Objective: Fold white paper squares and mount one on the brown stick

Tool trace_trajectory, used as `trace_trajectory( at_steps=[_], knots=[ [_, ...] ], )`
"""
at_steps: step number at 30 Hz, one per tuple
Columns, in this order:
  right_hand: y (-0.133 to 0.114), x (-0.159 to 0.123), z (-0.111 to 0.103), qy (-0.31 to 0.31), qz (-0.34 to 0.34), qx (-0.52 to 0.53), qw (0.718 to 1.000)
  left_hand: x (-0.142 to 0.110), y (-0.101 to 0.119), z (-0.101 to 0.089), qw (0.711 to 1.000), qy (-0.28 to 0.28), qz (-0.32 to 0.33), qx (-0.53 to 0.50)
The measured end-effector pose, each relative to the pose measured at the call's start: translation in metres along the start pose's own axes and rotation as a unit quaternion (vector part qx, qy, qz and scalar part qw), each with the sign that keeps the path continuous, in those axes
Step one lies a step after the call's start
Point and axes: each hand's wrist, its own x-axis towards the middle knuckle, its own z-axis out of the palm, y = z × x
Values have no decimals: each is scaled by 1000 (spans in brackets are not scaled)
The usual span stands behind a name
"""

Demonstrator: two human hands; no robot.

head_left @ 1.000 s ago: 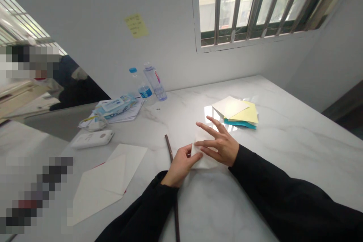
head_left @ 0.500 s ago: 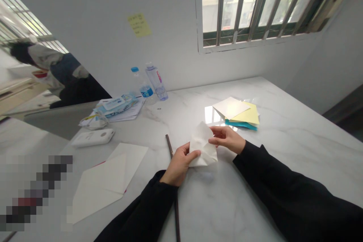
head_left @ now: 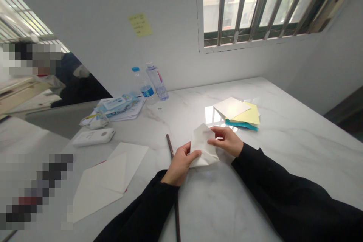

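Observation:
A small piece of folded white paper (head_left: pixel 203 140) is held just above the marble-patterned table, between both hands. My left hand (head_left: pixel 181 160) grips its left edge, thumb on top and fingers underneath. On the opposite side, my right hand (head_left: pixel 227 140) pinches the upper right edge between thumb and fingers. Creases run across the paper's face; its underside is hidden. Beneath my left wrist a thin dark brown stick (head_left: pixel 169 145) lies lengthwise on the table.
Behind my right hand lies a stack of coloured paper sheets (head_left: pixel 251 113). White sheets (head_left: pixel 98 185) and a white power-bank-like device (head_left: pixel 95 137) lie to the left. Farther back are a wipes packet (head_left: pixel 116 106) and two plastic bottles (head_left: pixel 146 90), (head_left: pixel 159 83) by the wall. A person sits far left.
My right hand has gone from spread fingers over the paper to pinching its right edge. The paper now shows its face more fully; my left hand has kept its grip.

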Motion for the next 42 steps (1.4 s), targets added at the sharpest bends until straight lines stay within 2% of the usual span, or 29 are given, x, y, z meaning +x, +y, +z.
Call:
trace_trajectory(
  at_steps=[4, 7, 10, 13, 17, 20, 23, 25, 27, 28, 29, 31, 33, 34, 38, 40, 42],
  knots=[
    [-8, -5, 3, 13, -66, -81, 994, 1, -1, 0, 1000, 4, 3, 2],
    [-10, -5, 4, 39, -69, -89, 993, 1, -1, 0, 1000, 7, 3, 6],
    [-8, -2, 3, 53, -24, -58, 997, 0, 0, 1, 1000, 3, -3, 15],
    [-5, 1, 3, 27, 18, 33, 999, -2, 3, 2, 999, -11, -15, 31],
    [4, 0, 8, 7, 107, 174, 979, -5, 7, 4, 998, -33, -29, 49],
    [8, -2, 10, -1, 130, 160, 979, -5, 7, 4, 997, -38, -33, 53],
    [3, -4, 9, 9, 65, 56, 996, -5, 7, 4, 997, -42, -35, 53],
    [-8, -7, 9, 71, -34, -70, 994, -5, 7, 4, 997, -47, -36, 52],
    [-21, -12, 10, 163, -170, -209, 949, -5, 7, 4, 997, -52, -36, 50],
    [-28, -14, 12, 181, -231, -255, 921, -5, 8, 4, 997, -54, -34, 49],
    [-34, -17, 13, 167, -280, -291, 900, -6, 8, 4, 997, -55, -32, 48],
    [-41, -21, 16, 103, -335, -343, 871, -6, 8, 3, 997, -55, -25, 46],
    [-43, -22, 16, 51, -345, -362, 864, -5, 8, 3, 997, -54, -19, 43],
    [-42, -21, 15, 51, -336, -358, 869, -5, 8, 2, 998, -52, -18, 41],
    [-33, -14, 3, 143, -247, -310, 907, -3, 6, 2, 998, -48, -24, 23],
    [-30, -10, -5, 141, -204, -309, 918, -3, 6, 3, 999, -41, -22, 15],
    [-28, -8, -12, 100, -176, -321, 925, -3, 5, 3, 999, -32, -15, 17]
  ],
)
